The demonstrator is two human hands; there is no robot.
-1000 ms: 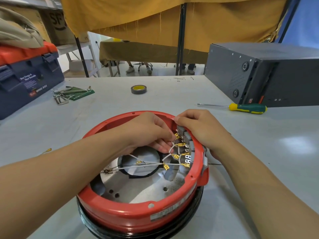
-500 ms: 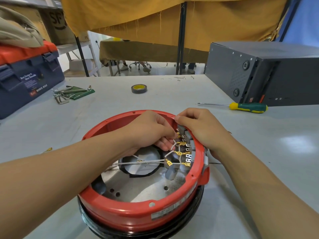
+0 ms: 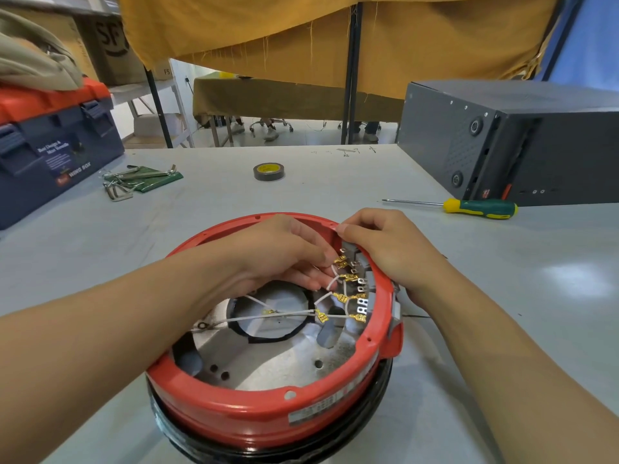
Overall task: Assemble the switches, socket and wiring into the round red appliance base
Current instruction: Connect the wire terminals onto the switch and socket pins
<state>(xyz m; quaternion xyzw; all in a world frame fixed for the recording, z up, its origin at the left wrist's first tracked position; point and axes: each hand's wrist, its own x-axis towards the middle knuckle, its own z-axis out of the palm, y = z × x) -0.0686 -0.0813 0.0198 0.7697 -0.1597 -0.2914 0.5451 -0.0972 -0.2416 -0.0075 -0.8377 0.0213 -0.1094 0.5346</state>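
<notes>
- Two bare hands work inside the round red plastic appliance base [image 3: 268,413], which sits open side up on the pale grey table [image 3: 502,296], at the near centre of the head view.
- At 10 o'clock from the base stands a navy-blue toolbox with an orange lid [image 3: 50,145]; just beside it, on a green card, lies a bunch of steel hex keys [image 3: 134,182].
- The left hand [image 3: 278,256] reaches in over the far rim, its fingertips [image 3: 326,262] curled and pressed together on one of the brass spade terminals [image 3: 341,262] at the base's 2 o'clock wall; exactly which terminal it pinches cannot be told.
- White wires [image 3: 268,317] run from those terminals across the silver metal floor plate [image 3: 278,370] toward 9 o'clock.
- At 12 o'clock, well apart from the base, lies a dark roll of tape with a yellow core [image 3: 269,171].
- The right hand [image 3: 392,252] is hooked over the rim at 2 o'clock, fingers bent and bearing on the grey switch and socket block [image 3: 363,283], thumb outside the wall.
- At 2 o'clock on the table lies a green and yellow handled screwdriver [image 3: 479,208], and behind it a dark grey metal case [image 3: 502,145].
</notes>
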